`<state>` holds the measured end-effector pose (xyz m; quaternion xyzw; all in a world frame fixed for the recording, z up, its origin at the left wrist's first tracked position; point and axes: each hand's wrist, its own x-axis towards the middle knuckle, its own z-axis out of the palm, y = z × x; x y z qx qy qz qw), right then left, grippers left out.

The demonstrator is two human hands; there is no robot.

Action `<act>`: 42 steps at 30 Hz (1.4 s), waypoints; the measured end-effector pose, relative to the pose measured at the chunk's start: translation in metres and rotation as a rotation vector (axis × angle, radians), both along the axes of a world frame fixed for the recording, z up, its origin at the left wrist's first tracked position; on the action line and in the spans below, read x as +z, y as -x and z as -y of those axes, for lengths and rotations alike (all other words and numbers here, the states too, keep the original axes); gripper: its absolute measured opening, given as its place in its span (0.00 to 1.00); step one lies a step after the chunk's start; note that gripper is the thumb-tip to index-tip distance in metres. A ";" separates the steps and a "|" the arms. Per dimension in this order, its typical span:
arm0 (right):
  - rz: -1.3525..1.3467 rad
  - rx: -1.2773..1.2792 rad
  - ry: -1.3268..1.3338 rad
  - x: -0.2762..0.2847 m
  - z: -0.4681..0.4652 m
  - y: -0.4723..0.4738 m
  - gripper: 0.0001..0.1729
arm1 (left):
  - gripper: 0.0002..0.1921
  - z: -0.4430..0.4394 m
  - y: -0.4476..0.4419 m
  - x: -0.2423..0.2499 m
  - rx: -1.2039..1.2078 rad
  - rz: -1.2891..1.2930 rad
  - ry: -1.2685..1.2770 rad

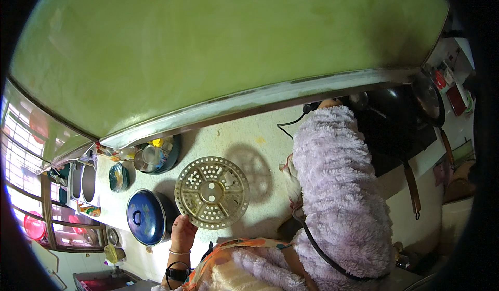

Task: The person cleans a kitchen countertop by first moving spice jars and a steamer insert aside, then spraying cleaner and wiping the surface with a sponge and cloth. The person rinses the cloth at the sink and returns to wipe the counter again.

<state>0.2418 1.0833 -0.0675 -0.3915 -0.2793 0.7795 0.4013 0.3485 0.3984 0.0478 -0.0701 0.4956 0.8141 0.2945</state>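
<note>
My left hand (184, 232) grips the lower rim of a round perforated metal steamer rack (211, 192). The rack is held above the pale countertop (218, 135), and its dotted shadow falls to its right. Under the edge of the green cabinet, only a small part of my right hand (330, 102) shows beyond the fluffy lilac sleeve (335, 174). A black plug-like piece with a cord (310, 108) is beside those fingers; whether they hold it is hidden. Left of the rack is a pot with a blue enamel lid (145, 217).
The green cabinet (234, 49) overhangs the counter. A basin with jars and containers (154, 156) and a small green bowl (118, 178) stand near the sink (89, 182). To the right are a black wok (390, 100), a stovetop and a pan with a wooden handle (411, 189).
</note>
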 end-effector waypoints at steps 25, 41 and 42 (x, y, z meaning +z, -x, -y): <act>-0.761 0.682 0.330 0.080 0.204 -0.031 0.13 | 0.07 0.000 0.000 0.010 0.024 -0.091 -0.041; -0.387 0.730 0.071 0.100 0.448 -0.201 0.16 | 0.22 0.135 -0.026 0.037 0.034 -0.096 -0.360; -0.376 0.750 0.062 0.102 0.473 -0.203 0.16 | 0.23 0.149 -0.028 0.035 0.014 -0.096 -0.374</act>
